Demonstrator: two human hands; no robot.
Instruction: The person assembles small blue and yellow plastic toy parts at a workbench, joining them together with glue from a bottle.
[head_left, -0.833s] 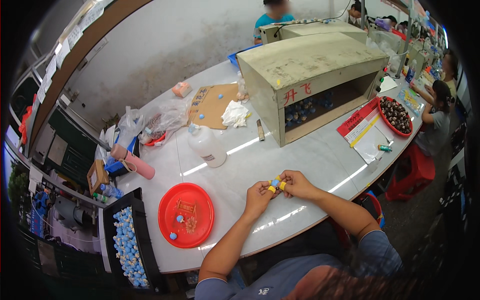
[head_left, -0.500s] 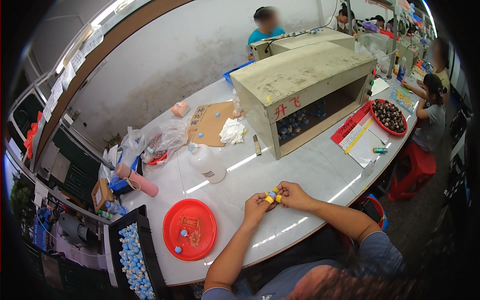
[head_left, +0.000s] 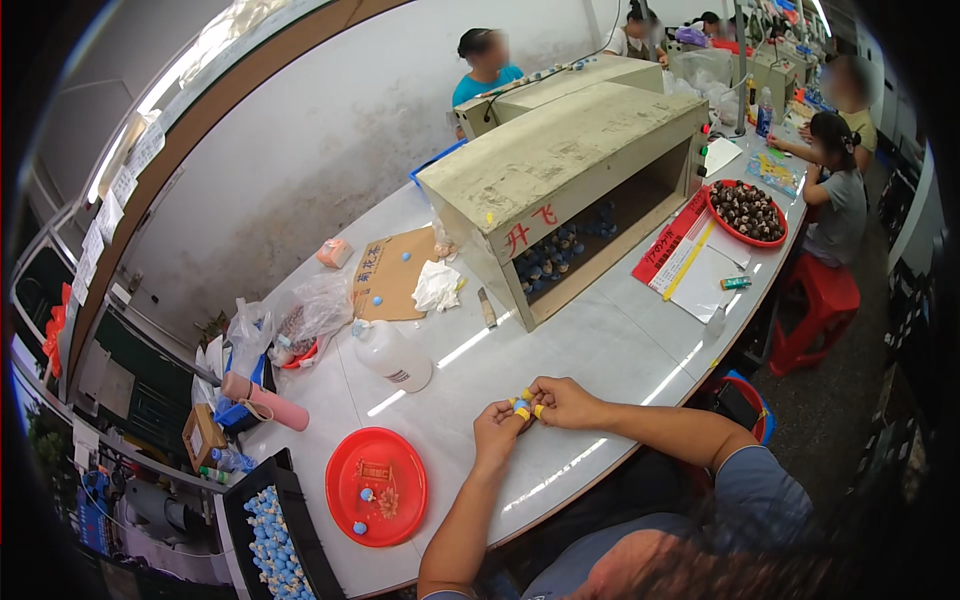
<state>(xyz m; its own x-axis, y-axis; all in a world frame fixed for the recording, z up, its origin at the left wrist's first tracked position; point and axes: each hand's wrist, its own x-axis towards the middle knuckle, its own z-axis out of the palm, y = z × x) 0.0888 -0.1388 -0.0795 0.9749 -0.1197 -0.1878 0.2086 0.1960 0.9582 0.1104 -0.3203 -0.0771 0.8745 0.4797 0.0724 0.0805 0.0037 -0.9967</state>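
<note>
Over the near part of the table, my left hand (head_left: 495, 430) and my right hand (head_left: 568, 404) meet at their fingertips. Between them is a small blue piece (head_left: 521, 405), pinched by the left fingers, with the right thumb and finger closed at its other side. Yellow coverings wrap several fingertips. The fingers hide most of the piece, so its exact shape cannot be made out. To the left of my hands lies a round red plate (head_left: 400, 505) bearing two small blue pieces. Beyond it, a black bin (head_left: 318, 530) holds many blue-and-cream pieces.
A large cream metal box (head_left: 560, 150), open at its front, stands ahead with blue pieces inside. Around it are a white bottle (head_left: 393, 357), pink flask (head_left: 265, 402), flattened cardboard (head_left: 385, 275), crumpled tissue (head_left: 437, 287) and a red tray (head_left: 748, 213) of dark pieces. Other people sit farther off.
My view has shifted, so the table's things sit differently in it. Both hands remain together at the small blue piece, with the fingers slightly repositioned around it.
</note>
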